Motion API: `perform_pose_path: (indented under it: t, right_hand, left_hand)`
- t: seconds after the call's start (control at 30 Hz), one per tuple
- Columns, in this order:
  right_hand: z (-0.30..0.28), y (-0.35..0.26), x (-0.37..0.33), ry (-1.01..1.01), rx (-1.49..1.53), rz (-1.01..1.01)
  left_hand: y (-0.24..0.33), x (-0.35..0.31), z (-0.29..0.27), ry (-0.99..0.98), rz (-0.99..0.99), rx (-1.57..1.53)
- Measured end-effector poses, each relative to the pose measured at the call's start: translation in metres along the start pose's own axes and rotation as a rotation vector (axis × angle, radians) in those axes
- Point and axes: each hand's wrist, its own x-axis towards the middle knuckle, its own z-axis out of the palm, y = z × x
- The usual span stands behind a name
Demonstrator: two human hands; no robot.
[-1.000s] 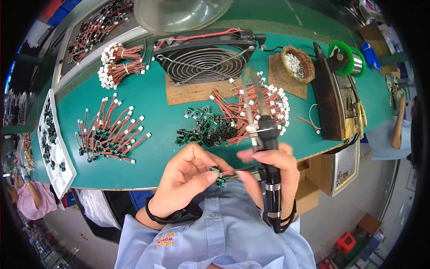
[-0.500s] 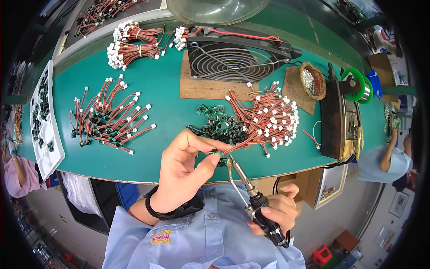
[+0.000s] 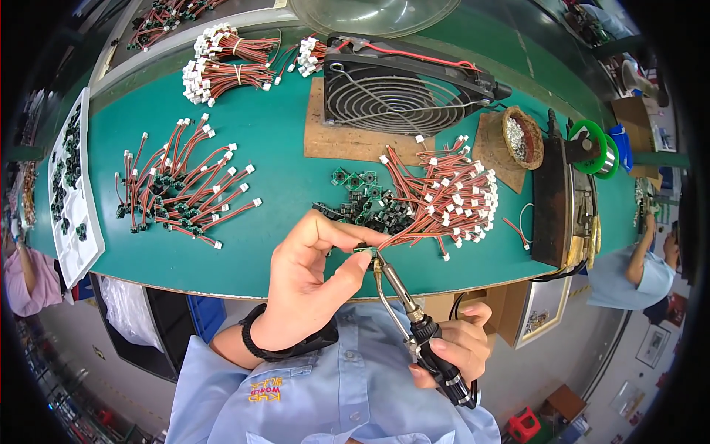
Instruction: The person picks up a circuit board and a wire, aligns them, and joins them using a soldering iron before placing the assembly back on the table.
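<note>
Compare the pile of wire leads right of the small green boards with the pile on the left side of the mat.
The right pile of leads is dense and overlapping; the left pile of leads is spread loosely. The right pile's white connectors cluster together, while the left pile's fan outward. Small green boards show on the left pile's ends. Both are reddish wires with white connectors on the green mat.

Compared with one second ago, the right hand (image 3: 451, 344) is lower and nearer the body, and the soldering iron (image 3: 403, 300) no longer stands upright over the counter (image 3: 281, 155); it slants up-left, tip at the small board (image 3: 364, 250). The left hand (image 3: 310, 285) now pinches that board with fingers (image 3: 353, 238) raised above the counter edge.
</note>
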Motion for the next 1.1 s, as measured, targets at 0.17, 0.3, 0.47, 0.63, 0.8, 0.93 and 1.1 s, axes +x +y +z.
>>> perform_pose_path:
  t: [0.17,0.3,0.47,0.63,0.8,0.93,1.1]
  right_hand:
    - [0.0014,0.0007,-0.0009,0.012,-0.012,-0.007]
    - [0.0015,0.0003,-0.0005,0.023,-0.004,-0.006]
    - [0.0015,0.0,-0.0004,0.019,-0.012,-0.009]
    - [0.0013,-0.0014,0.0001,0.012,-0.034,-0.012]
    - [0.0027,-0.0027,-0.0014,0.013,-0.082,-0.015]
    - [0.0039,-0.0027,-0.0011,0.03,-0.092,-0.024]
    - [0.0047,-0.0033,-0.0017,0.027,-0.104,-0.037]
  left_hand:
    - [-0.0005,-0.0002,0.0002,-0.003,-0.006,0.001]
    - [-0.001,0.0003,0.0004,-0.009,0.004,0.007]
    - [0.0,-0.0006,0.0001,-0.01,-0.01,-0.001]
    - [0.0014,-0.0003,0.0002,-0.011,0.0,0.035]
    - [0.001,-0.0005,0.0015,0.002,-0.003,0.028]
    - [0.0007,-0.0005,0.0009,0.002,0.009,0.045]
    - [0.0013,-0.0001,0.0008,0.003,0.015,0.054]
